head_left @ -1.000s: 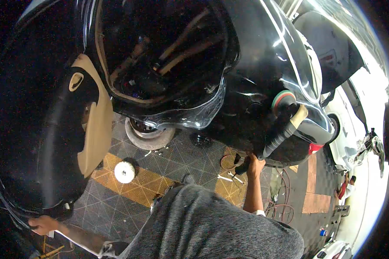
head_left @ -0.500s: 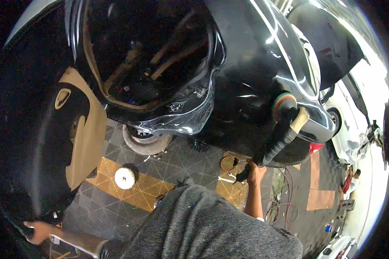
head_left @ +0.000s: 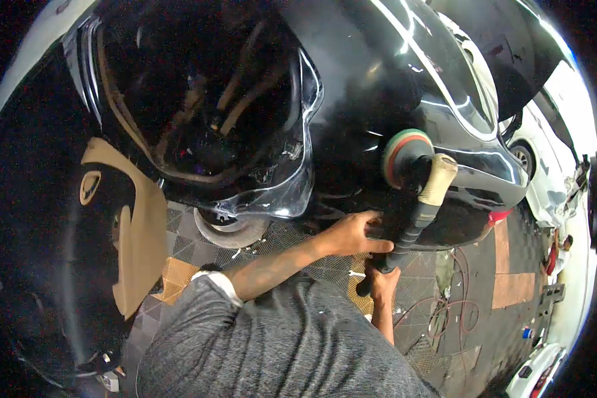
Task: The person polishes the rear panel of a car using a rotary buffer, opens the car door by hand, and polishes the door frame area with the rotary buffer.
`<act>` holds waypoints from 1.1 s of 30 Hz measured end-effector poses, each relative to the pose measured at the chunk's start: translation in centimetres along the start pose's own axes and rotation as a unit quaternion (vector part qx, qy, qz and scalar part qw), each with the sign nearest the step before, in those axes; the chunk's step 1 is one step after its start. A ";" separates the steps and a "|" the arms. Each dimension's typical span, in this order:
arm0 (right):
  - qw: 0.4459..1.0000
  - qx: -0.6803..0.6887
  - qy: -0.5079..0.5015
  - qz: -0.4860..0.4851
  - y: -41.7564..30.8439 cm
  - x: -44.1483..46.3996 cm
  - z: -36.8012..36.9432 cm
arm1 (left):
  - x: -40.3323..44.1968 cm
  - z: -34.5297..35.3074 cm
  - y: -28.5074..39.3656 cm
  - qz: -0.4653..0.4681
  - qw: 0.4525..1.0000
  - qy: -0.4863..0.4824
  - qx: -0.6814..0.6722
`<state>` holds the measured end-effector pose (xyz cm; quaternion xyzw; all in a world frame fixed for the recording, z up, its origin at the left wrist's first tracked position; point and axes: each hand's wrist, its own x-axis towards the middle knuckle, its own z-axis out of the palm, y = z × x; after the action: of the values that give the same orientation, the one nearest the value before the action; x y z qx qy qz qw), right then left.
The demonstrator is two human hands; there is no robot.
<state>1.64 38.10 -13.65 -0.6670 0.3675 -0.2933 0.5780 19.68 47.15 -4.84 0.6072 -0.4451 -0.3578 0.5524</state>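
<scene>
Grey marled shirt (head_left: 278, 338), white cuff (head_left: 223, 287)

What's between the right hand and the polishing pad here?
In the head view, the polisher's dark body runs between the right hand and the polishing pad.

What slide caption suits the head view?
Right hand grips a polisher, left hand at its side, by a black car.

Left forearm (head_left: 272, 266) slants up and across in front of the torso (head_left: 272, 338); left hand (head_left: 353, 235) at its end, thumb (head_left: 380, 246) and fingers (head_left: 363, 219) parted. Right forearm (head_left: 382, 317) nearly upright; right hand (head_left: 384, 284) curled in a grip, just below the left.
</scene>
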 end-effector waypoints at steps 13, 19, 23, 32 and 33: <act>0.984 -0.148 0.004 0.103 -2.2 -6.9 8.9 | -0.5 -6.4 -4.7 0.009 0.935 -0.233 -0.265; 0.983 -0.130 0.067 0.114 -5.9 -11.5 13.2 | -4.2 -9.0 -3.8 -0.040 0.928 -0.256 -0.268; 0.963 -0.175 0.085 0.187 -8.0 -13.6 14.0 | -5.1 -10.3 -2.6 -0.054 0.904 -0.294 -0.307; 0.951 -0.206 0.089 0.212 -11.8 -13.9 15.2 | -5.3 -10.6 -2.2 -0.059 0.892 -0.279 -0.351; 0.950 -0.206 0.093 0.216 -11.4 -14.3 15.2 | -5.5 -10.8 -2.1 -0.061 0.889 -0.284 -0.353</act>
<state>7.81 59.11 -4.32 -0.6461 0.6075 -0.1398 0.4404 28.12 56.08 -5.79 0.2704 -0.3892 -0.6814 0.5578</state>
